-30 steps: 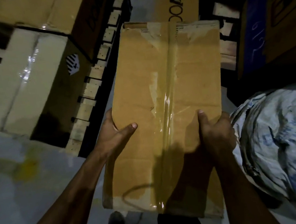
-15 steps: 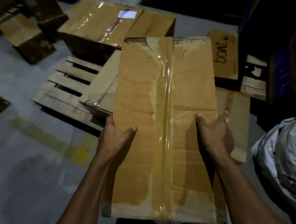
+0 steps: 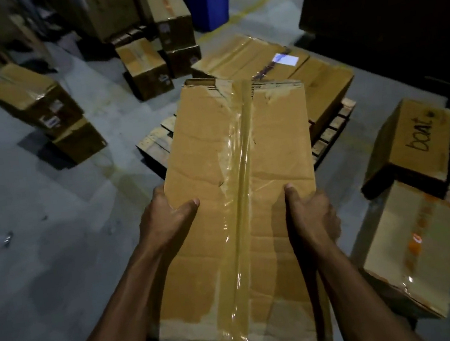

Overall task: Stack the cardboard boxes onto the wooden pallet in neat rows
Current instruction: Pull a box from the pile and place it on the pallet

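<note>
Both hands, left (image 3: 167,220) and right (image 3: 311,213), clasp a taped box (image 3: 237,186) above grey floor (image 3: 42,251); pallet (image 3: 157,145) beyond holds boxes (image 3: 267,64).

dim warehouse light | glare on box tape (image 3: 240,151) | corners dark, perhaps slightly blurred | wide-angle bowing

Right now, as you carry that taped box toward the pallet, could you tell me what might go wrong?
1. The carried box is creased, with torn tape at its far end; held only at its sides by the left hand and right hand, it may sag or slip.
2. It hides much of the wooden pallet, so placement could be misjudged.
3. The "boat" box and others on the floor nearby could trip you.
</note>
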A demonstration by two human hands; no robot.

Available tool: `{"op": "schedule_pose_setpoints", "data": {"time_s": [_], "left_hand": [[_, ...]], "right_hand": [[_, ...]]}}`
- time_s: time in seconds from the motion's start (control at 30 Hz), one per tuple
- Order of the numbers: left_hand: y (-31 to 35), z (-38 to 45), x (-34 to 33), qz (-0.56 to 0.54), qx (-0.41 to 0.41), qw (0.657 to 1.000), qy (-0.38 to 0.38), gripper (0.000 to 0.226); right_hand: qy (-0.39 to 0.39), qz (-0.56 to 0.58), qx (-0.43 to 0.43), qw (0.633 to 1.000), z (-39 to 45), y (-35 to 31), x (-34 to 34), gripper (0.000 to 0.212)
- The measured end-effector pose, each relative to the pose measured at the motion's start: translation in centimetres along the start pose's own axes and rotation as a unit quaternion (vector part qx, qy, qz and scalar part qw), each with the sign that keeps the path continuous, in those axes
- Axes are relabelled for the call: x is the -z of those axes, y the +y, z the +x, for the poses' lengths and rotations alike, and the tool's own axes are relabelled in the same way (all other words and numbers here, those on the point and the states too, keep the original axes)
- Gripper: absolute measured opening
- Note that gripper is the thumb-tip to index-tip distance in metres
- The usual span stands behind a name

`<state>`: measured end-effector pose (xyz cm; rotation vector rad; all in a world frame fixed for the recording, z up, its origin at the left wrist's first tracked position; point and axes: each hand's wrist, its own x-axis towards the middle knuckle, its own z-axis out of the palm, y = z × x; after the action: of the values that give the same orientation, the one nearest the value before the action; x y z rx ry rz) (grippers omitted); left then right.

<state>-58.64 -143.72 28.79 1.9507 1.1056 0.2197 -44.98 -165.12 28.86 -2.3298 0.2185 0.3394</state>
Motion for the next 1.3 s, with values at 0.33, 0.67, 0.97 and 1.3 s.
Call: {"op": "schedule_pose_setpoints", "data": {"time_s": [0.33,0.67,0.97,1.3], "left_hand": [[-1.0,17.2,6.8,0.018,0.025,0.999,0.032,0.092],[-0.2,32.0,13.5,-0.02,0.036,0.999,0.033,0.078],[-1.7,48.9,18.2,0.01,-0.008,0.998,-0.063,0.089],[-0.2,61.8,18.8,0.083,-0.062,0.981,-0.166,0.074]], "right_hand": [[-0.034,0.007,0.031,0.999,6.4,-14.7,-12.5,0.061],[-0.026,-0.022,0.042,0.999,10.9,-28.4,-21.0,0.064],[0.037,-0.016,-0.035,0.999,13.4,-37.3,-32.0,0.063],[0.108,0.026,-0.145,0.983,14.8,-41.8,-38.1,0.057]]}}
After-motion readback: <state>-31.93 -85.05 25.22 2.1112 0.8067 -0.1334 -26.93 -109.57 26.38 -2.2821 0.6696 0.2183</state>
